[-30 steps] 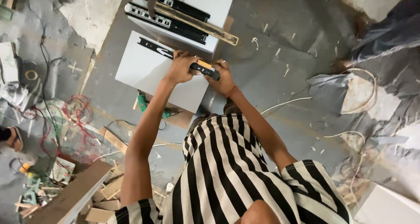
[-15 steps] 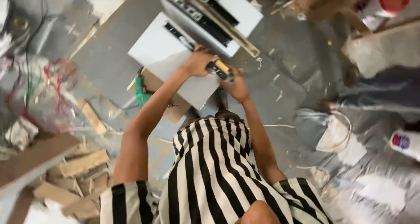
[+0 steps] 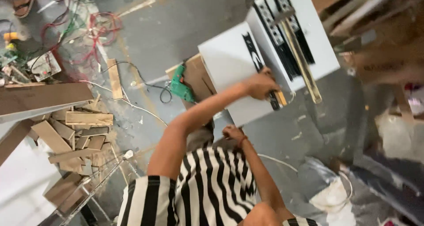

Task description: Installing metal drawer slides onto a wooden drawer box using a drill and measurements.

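One hand, the right (image 3: 232, 132), has left the white panel (image 3: 229, 71), fingers curled empty; the left hand (image 3: 261, 83) grips a black-and-yellow tool (image 3: 277, 99) at its edge.

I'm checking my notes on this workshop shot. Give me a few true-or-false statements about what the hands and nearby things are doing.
1. The left hand grips a black and yellow tool on the white panel. True.
2. The right hand holds the green drill. False: the drill lies on the floor beside the panel, and that hand is drawn back near the striped shirt.
3. Wood offcuts lie piled on the floor. True.
4. The panel stands upright. False: it lies flat.
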